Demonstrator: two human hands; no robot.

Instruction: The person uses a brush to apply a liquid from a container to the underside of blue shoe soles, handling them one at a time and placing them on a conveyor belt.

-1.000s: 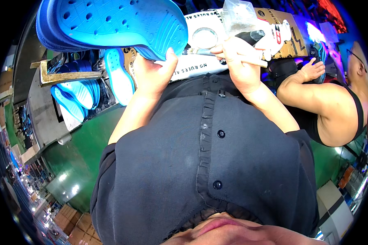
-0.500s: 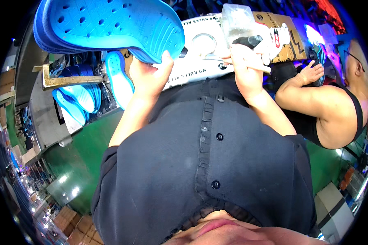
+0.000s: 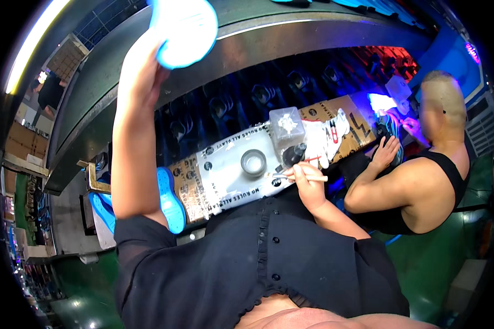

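Raised high at the upper left, my left hand (image 3: 141, 61) grips a blue foam shoe sole (image 3: 189, 33), washed out by bright light, in front of a metal ledge. My right hand (image 3: 308, 189) is closed around a light-handled brush (image 3: 318, 178), its tip pointing left. Just left of that tip, a grey round bowl (image 3: 253, 163) rests on a white printed sheet (image 3: 225, 189). A dark bottle-like object (image 3: 295, 155) and a clear plastic container (image 3: 287, 127) stand beyond my right hand. Another blue sole (image 3: 171, 203) lies beneath my left arm.
A long metal ledge (image 3: 291, 38) curves across the far side, with blue pieces on top. White gloves (image 3: 326, 143) lie on cardboard (image 3: 359, 118). At the right a co-worker (image 3: 417, 181) works close by. Dark rows of shoe forms (image 3: 263, 96) lie behind the board.
My left hand has moved up and away with the blue sole, toward the ledge. My right hand still holds the brush, now beside the bowl. The view has shifted, showing more of the far side.
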